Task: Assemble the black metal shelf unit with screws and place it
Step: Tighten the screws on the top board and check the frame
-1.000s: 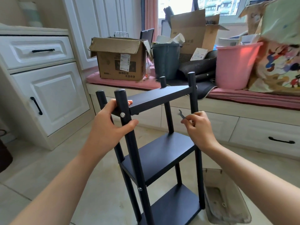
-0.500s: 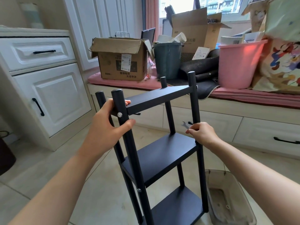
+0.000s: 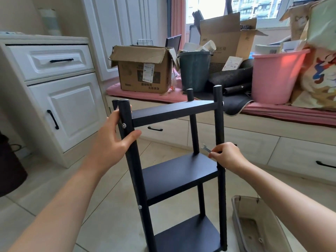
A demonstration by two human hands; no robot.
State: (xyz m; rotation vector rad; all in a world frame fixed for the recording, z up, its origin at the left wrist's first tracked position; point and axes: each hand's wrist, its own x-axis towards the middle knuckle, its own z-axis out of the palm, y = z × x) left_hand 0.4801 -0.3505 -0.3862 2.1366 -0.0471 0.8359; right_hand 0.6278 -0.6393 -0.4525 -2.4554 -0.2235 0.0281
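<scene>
Floor: pale beige tiles (image 3: pixel 109 193).
Left: white panelled cabinet (image 3: pixel 60 99), black handles.
Far: pink-cushioned window bench (image 3: pixel 283 111), bright daylit window (image 3: pixel 205 8).

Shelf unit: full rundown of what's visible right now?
The shelf unit is matte black, metal-looking, standing upright on the tiled floor. Three flat shelves sit between four round posts with capped tops. Silver screw heads show on the near left post, at the top and middle shelves. The left hand grips that post just below the top shelf. The right hand, pinching a small wrench, rests at the near right post just above the middle shelf.
</scene>
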